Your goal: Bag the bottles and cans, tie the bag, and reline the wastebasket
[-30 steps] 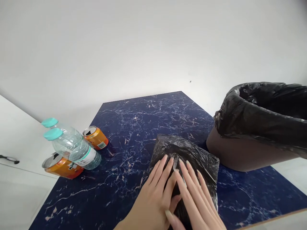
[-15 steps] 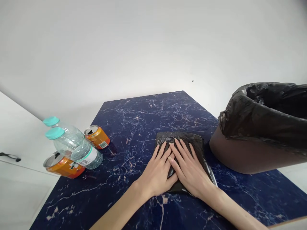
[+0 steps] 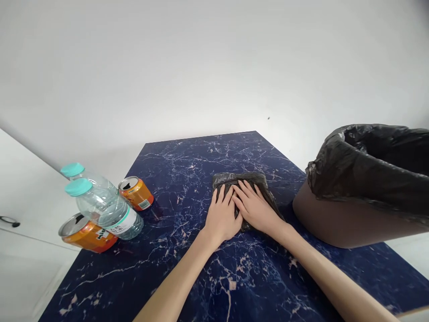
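Observation:
A folded black plastic bag (image 3: 239,176) lies flat on the blue marbled table (image 3: 187,165). My left hand (image 3: 221,214) rests palm down on its left part, fingers spread and pointing away from me. Beside it, my right hand (image 3: 256,205) presses flat on the bag's right part, fingers also apart. The two hands touch or overlap slightly at the middle, where the fingertips and thumbs meet. Much of the bag is covered by the hands.
At the right stands a brown bin (image 3: 345,221) lined with a black bag (image 3: 362,174). On the left are two clear bottles with turquoise caps (image 3: 78,187), an orange can (image 3: 136,193) and another orange can (image 3: 90,235). A white wall (image 3: 214,67) rises behind the table.
Both hands have moved away from me and slightly left, still flat on the black bag. The bag has shifted with them, farther back on the table.

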`<state>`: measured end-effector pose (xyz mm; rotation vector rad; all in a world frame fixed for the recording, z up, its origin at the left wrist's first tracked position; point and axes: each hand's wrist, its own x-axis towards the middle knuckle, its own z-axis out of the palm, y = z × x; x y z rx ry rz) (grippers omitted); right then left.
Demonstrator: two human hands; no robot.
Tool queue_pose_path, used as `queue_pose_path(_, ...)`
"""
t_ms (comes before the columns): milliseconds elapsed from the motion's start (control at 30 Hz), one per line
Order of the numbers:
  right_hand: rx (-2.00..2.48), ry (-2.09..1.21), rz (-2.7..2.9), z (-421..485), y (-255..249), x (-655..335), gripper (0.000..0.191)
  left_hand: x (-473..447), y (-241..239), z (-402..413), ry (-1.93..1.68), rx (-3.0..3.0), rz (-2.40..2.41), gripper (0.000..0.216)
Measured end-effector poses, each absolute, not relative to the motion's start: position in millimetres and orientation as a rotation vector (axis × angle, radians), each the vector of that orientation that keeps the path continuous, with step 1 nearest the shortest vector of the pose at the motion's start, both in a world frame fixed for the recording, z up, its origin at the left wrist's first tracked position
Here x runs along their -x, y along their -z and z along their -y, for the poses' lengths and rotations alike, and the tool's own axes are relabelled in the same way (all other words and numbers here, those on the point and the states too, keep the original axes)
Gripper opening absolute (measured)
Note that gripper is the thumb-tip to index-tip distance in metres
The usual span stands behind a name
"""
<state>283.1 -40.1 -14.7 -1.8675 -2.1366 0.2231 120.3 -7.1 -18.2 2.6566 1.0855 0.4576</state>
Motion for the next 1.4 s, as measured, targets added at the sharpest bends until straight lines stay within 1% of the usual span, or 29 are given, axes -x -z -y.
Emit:
queue_pose_path(133, 1.971, -0.178, 2.039, 60.1, 14.7, -255.3, 0.068, -117.3, 24.4, 2.1, -0.621, -2.555, -1.054, 0.068)
queue_pose_path(267, 2.070, -0.160, 1.930, 65.4, 24.1, -243.1, 0.075, -106.0, 21.5, -5.0, -0.914, -2.339, -1.104, 0.043)
queue_pose_path(333, 2.097, -0.127, 1.909, 57.0, 31.2, -247.7, 0.077, -98.1, 18.2, -8.9, -1.088, -2.204, -1.148, 0.038)
queue_pose_path(400, 2.094, -0.083, 1.920, 42.7, 38.2, -258.1, 0.075, -91.2, 16.4, -12.1, -1.222, -2.081, -1.178, 0.035)
queue_pose_path(533, 2.075, -0.021, 1.927, 5.0, 47.4, -291.5, 0.069, -85.8, 16.9, -13.9, -1.344, -1.915, -1.210, 0.026)
queue_pose_path(667, 2.059, 0.027, 1.900, -26.5, 47.5, -331.9, 0.055, -87.4, 16.3, -9.6, -1.340, -1.870, -1.197, 0.024)
queue_pose_path(800, 2.130, 0.151, 1.717, -32.3, 43.3, -349.6, 0.048, -87.6, 14.2, -7.2, -1.296, -1.840, -1.206, 0.023)
queue_pose_path(867, 2.142, 0.202, 1.661, -27.0, 43.8, -342.0, 0.050, -87.2, 13.1, -7.3, -1.274, -1.830, -1.212, 0.022)
queue_pose_path(1067, 2.197, 0.190, 1.636, -14.3, 61.0, -300.5, 0.068, -86.6, 6.4, -7.1, -1.204, -1.826, -1.217, 0.019)
queue_pose_path(1200, 2.203, 0.189, 1.633, -15.8, 62.0, -307.0, 0.058, -86.5, 1.9, -7.0, -1.155, -1.820, -1.236, 0.018)
queue_pose_path(1400, 2.171, 0.207, 1.554, -19.2, 50.5, -317.1, 0.057, -86.7, -2.3, -8.4, -1.112, -1.829, -1.278, 0.016)
